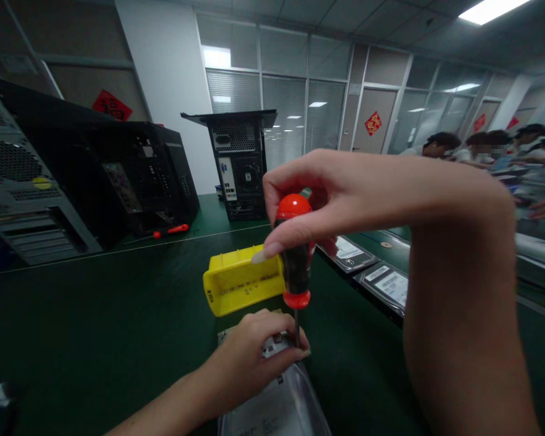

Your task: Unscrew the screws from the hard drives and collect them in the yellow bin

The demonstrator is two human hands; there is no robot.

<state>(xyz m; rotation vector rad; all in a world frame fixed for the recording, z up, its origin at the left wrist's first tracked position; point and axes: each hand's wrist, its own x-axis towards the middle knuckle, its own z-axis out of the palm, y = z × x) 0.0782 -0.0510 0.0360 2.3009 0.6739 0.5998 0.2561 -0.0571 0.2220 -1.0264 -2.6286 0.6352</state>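
Fingers [279,366] of the left hand [249,344] hide the tip of the screwdriver [296,269]

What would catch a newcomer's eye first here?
Probably the red-and-black screwdriver in the right hand, its shaft pointing down at the left hand. Next, the bright yellow bin just beyond, on the green table. Farther back, a red diamond-shaped sign hangs on a door.

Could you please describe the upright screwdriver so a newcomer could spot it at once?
On the dark green tabletop, find the yellow plastic bin. By its right end, the right hand grips the red-and-black-handled screwdriver. It stands upright, unlike the red-handled screwdriver lying by the black computer case.
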